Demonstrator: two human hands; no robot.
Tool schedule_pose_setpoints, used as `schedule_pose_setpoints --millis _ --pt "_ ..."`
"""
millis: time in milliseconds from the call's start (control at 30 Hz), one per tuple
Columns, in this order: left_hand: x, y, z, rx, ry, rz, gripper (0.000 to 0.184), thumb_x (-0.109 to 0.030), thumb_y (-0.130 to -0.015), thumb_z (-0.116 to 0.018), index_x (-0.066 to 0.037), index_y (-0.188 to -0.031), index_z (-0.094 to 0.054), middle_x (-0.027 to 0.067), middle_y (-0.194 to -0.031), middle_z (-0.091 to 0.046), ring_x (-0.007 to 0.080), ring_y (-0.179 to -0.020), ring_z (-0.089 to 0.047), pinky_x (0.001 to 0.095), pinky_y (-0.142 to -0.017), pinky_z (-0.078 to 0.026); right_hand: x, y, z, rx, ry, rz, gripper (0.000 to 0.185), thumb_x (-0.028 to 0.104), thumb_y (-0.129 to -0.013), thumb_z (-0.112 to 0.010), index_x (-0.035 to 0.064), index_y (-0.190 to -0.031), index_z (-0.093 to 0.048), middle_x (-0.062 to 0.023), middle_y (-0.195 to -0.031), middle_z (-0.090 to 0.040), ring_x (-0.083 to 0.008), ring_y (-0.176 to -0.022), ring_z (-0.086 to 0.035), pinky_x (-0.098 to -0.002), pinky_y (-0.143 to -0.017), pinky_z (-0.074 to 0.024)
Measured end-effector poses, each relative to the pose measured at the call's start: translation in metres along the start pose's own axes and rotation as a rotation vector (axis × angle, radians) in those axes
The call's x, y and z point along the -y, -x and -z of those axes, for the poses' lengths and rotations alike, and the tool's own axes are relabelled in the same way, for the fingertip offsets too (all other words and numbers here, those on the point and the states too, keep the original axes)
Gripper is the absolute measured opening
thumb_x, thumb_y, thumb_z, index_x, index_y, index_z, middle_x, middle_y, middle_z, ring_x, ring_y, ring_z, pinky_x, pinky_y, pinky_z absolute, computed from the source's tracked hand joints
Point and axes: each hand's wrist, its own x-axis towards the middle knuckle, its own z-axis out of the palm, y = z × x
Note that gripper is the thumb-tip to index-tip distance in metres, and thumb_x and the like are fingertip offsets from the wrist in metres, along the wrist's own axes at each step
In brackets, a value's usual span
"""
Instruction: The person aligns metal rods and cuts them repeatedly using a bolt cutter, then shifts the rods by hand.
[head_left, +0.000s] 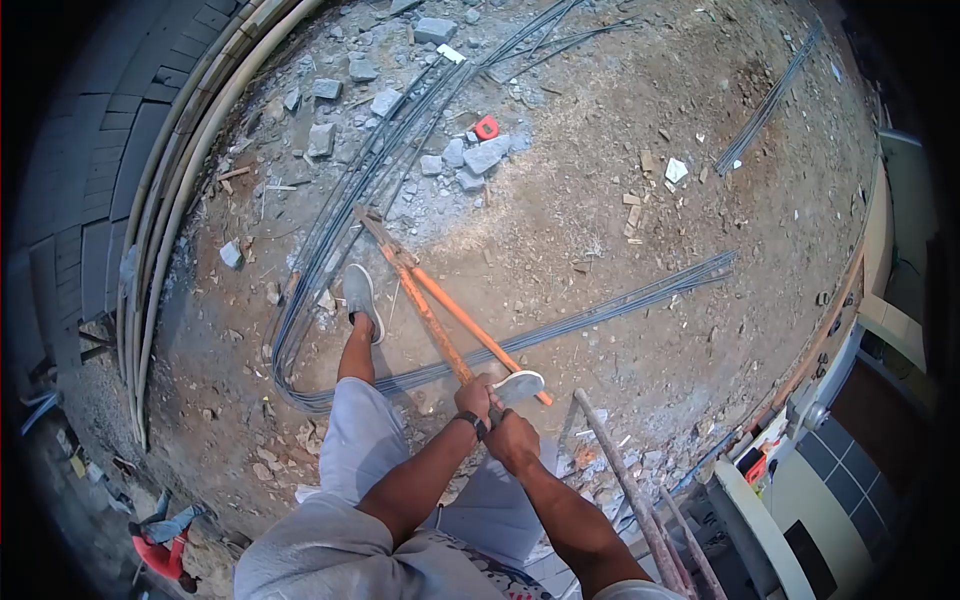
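Note:
A long bolt cutter with orange handles lies low over the ground, its jaws at the bundle of thin steel rods. My left hand, with a dark watch at the wrist, is closed around the end of one handle. Just below it, my right hand grips the same handle near its end. The other handle angles away to the right, and my right shoe overlaps it near its end. I cannot tell whether a rod sits between the jaws.
My left shoe stands beside the bent rods. A red tape measure rests by broken concrete chunks. More rods lie at upper right. Long poles run along the left, another pole at lower right. A person in red is at lower left.

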Motion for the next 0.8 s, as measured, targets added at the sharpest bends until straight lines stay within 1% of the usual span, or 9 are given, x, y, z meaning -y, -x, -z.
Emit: schedule_pose_setpoints --millis 133,200,333,433,467,567,600,700,800 --pt "0.055 -0.069 0.004 -0.074 -0.108 -0.168 0.018 -0.015 -0.081 -0.067 -0.006 -0.071 -0.054 0.0048 -0.057 -0.048 0.0180 -0.042 -0.048 0.0347 -0.041 -0.042 -0.047 -0.050 -0.019 0.046 0.019 0.054 0.047 0.034 -0.080 -0.065 0.0014 -0.114 -0.064 -0.0246 -0.105 -0.069 -0.0407 -0.103 -0.066 -0.0463 -0.089 -0.0521" --pt "0.065 -0.074 -0.020 -0.102 -0.091 -0.111 0.018 -0.016 -0.081 -0.067 -0.005 -0.071 -0.055 0.0056 -0.057 -0.049 0.0180 -0.042 -0.048 0.0348 -0.041 -0.042 -0.063 -0.064 0.000 0.038 0.047 0.074 0.048 0.033 -0.078 -0.066 0.0027 -0.115 -0.064 -0.0241 -0.106 -0.069 -0.0399 -0.102 -0.067 -0.0459 -0.089 -0.0523" --pt "0.046 -0.027 -0.059 -0.150 -0.107 -0.155 0.020 -0.016 -0.081 -0.066 -0.005 -0.070 -0.055 0.0060 -0.057 -0.050 0.0171 -0.042 -0.047 0.0352 -0.041 -0.042 -0.061 -0.049 0.025 -0.058 0.145 0.081 0.049 0.031 -0.075 -0.067 0.0032 -0.115 -0.065 -0.0233 -0.109 -0.069 -0.0382 -0.103 -0.067 -0.0444 -0.090 -0.0527" --pt "0.040 -0.041 -0.041 -0.089 -0.023 -0.158 0.022 -0.018 -0.082 -0.067 -0.005 -0.070 -0.054 0.0055 -0.057 -0.049 0.0167 -0.043 -0.046 0.0351 -0.042 -0.041 -0.063 -0.035 0.015 -0.039 0.113 0.080 0.046 0.031 -0.077 -0.066 0.0034 -0.113 -0.067 -0.0229 -0.111 -0.068 -0.0369 -0.105 -0.067 -0.0438 -0.091 -0.0525" --pt "0.035 -0.034 -0.033 -0.087 0.049 -0.111 0.025 -0.020 -0.083 -0.069 -0.005 -0.071 -0.053 0.0054 -0.056 -0.049 0.0170 -0.044 -0.048 0.0349 -0.041 -0.041 -0.068 -0.027 0.010 -0.023 0.109 0.039 0.045 0.031 -0.078 -0.066 0.0037 -0.114 -0.067 -0.0228 -0.111 -0.068 -0.0366 -0.105 -0.067 -0.0440 -0.091 -0.0524" --pt "0.042 -0.022 -0.016 -0.121 0.034 -0.264 0.026 -0.021 -0.084 -0.070 -0.004 -0.072 -0.053 0.0057 -0.057 -0.050 0.0171 -0.045 -0.049 0.0346 -0.041 -0.041 -0.081 0.005 -0.005 0.006 0.090 -0.086 0.042 0.032 -0.082 -0.063 0.0043 -0.114 -0.067 -0.0219 -0.112 -0.068 -0.0357 -0.106 -0.066 -0.0442 -0.091 -0.0524" --pt "0.053 -0.016 -0.009 -0.029 -0.037 -0.235 0.026 -0.018 -0.084 -0.070 -0.003 -0.072 -0.053 0.0057 -0.057 -0.050 0.0167 -0.046 -0.049 0.0343 -0.041 -0.041 -0.077 0.011 -0.007 0.000 0.099 -0.104 0.041 0.031 -0.084 -0.062 0.0046 -0.114 -0.068 -0.0213 -0.113 -0.068 -0.0352 -0.106 -0.067 -0.0440 -0.091 -0.0525" --pt "0.104 -0.027 0.014 -0.089 -0.170 -0.063 0.024 -0.015 -0.083 -0.069 -0.003 -0.071 -0.053 0.0053 -0.057 -0.049 0.0163 -0.047 -0.050 0.0337 -0.041 -0.040 -0.066 0.027 -0.004 -0.017 0.036 -0.067 0.034 0.026 -0.090 -0.058 0.0044 -0.114 -0.068 -0.0190 -0.114 -0.069 -0.0341 -0.106 -0.067 -0.0424 -0.090 -0.0535" --pt "0.104 -0.024 0.008 -0.040 -0.086 -0.012 0.027 -0.016 -0.084 -0.067 -0.006 -0.068 -0.048 0.0067 -0.059 -0.050 0.0188 -0.044 -0.048 0.0342 -0.041 -0.042 -0.092 0.002 -0.013 -0.008 0.056 -0.010 0.029 0.022 -0.091 -0.057 0.0061 -0.112 -0.068 -0.0186 -0.109 -0.070 -0.0330 -0.104 -0.068 -0.0423 -0.088 -0.0546"
